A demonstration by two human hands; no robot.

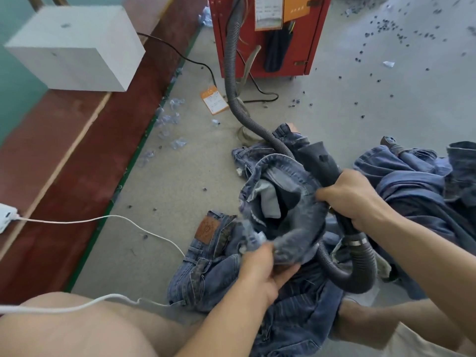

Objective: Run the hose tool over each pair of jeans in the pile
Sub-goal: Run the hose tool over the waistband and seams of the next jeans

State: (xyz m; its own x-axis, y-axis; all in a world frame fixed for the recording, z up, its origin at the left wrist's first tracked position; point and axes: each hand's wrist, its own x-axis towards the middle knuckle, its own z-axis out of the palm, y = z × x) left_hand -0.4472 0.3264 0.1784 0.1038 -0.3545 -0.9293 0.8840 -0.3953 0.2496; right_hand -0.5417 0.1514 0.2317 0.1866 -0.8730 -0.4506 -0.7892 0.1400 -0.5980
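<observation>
My right hand grips the dark hose tool by its handle, its nozzle end lying against the open waistband of a blue pair of jeans. My left hand holds a bunched, blurred fold of that same pair from below. The grey ribbed hose runs from the tool up to the red machine, and another loop of it curls under my right wrist. More jeans lie beneath, one with a brown leather patch. A second heap of jeans lies to the right.
A white box stands on a red-brown ledge at the left. A white cable crosses the grey floor toward my bare knee. An orange tag, clear plastic scraps and small dark bits litter the floor.
</observation>
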